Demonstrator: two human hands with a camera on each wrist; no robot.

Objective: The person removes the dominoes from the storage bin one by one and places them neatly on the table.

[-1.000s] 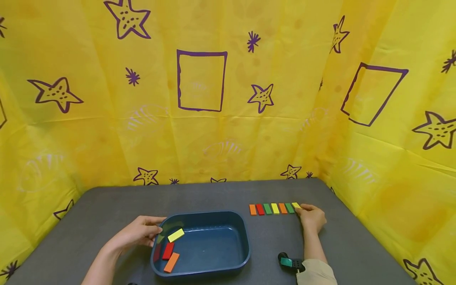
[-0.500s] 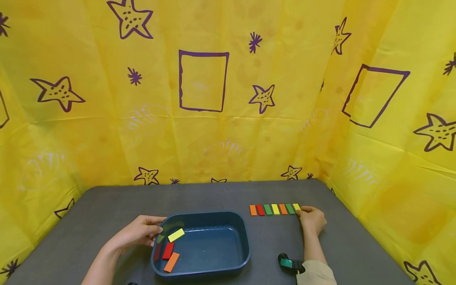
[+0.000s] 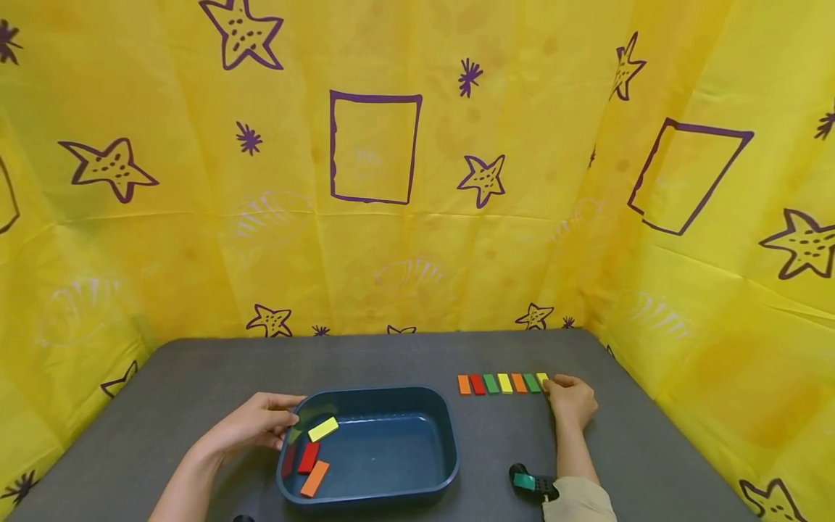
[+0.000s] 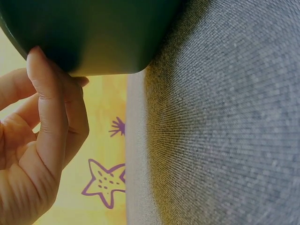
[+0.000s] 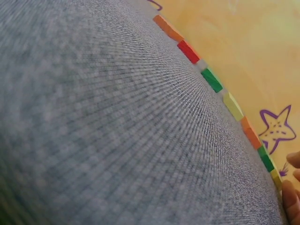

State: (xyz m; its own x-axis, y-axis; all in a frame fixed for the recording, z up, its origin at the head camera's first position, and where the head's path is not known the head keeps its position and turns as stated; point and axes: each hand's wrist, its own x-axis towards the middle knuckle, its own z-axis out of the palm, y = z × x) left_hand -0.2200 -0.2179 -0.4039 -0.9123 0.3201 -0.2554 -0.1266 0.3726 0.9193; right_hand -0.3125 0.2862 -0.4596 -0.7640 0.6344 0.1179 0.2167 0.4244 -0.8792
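My left hand [image 3: 257, 423] grips the left end of a dark blue plastic bin [image 3: 372, 491], its thumb at the rim. A yellow block [image 3: 322, 429], a red block [image 3: 309, 458] and an orange block [image 3: 315, 479] lie inside the bin's left part. My right hand [image 3: 572, 401] is at the right end of a row of flat blocks, touching the last yellow block [image 3: 542, 378]. In the right wrist view, one fingertip [image 5: 289, 199] sits against that yellow block [image 5: 276, 179], while other fingertips stand apart from it. Whether the hand pinches the block is unclear.
The row runs leftward from green [image 3: 531, 383] through orange [image 3: 518, 383], yellow [image 3: 505, 383], green [image 3: 491, 383] and red [image 3: 478, 384] to orange [image 3: 464, 384]. A grey cloth-covered table [image 3: 391, 359] lies beneath. Yellow patterned curtains [image 3: 287, 254] stand behind and at the sides.
The last yellow block has gone from slightly tilted to straight in line with the row. My right fingers have shifted slightly at its right side. The left hand and bin stay put.
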